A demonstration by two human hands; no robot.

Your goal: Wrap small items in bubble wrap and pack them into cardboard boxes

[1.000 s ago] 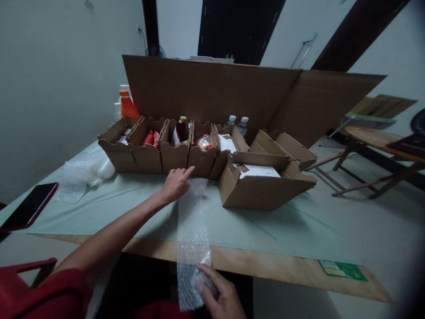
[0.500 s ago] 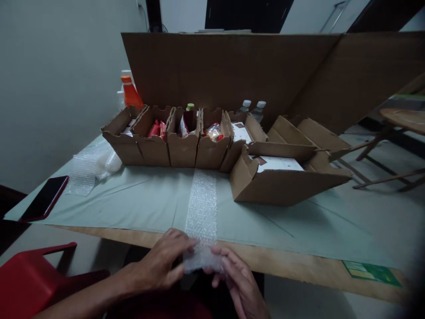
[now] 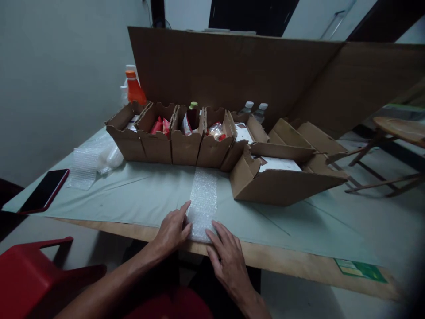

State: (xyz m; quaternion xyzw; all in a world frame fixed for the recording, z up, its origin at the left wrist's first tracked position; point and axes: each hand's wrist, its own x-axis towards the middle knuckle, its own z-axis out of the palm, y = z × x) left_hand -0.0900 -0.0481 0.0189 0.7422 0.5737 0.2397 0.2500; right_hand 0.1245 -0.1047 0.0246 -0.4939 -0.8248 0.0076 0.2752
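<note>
A strip of bubble wrap (image 3: 203,199) lies flat on the pale green cloth, running from the cardboard bins to the table's front edge. At its left side rests my left hand (image 3: 172,228), fingers stretched out and touching the margin of the strip. My right hand (image 3: 227,252) is at the near right corner, its fingers spread, with the fingertips on or beside the wrap. Neither hand grips anything. The near end of the strip lies along the table edge between the two hands.
Cardboard bins (image 3: 187,148) with packets stand in a row behind the strip. A larger cardboard bin (image 3: 285,188) holding a white box sits at the right. More bubble wrap (image 3: 83,170) and a phone (image 3: 44,190) lie left. A red stool (image 3: 29,279) stands front left.
The near end of the bubble wrap, held up off the table edge before, now lies flat on the cloth. Both my hands have moved forward and opened, letting it go.
</note>
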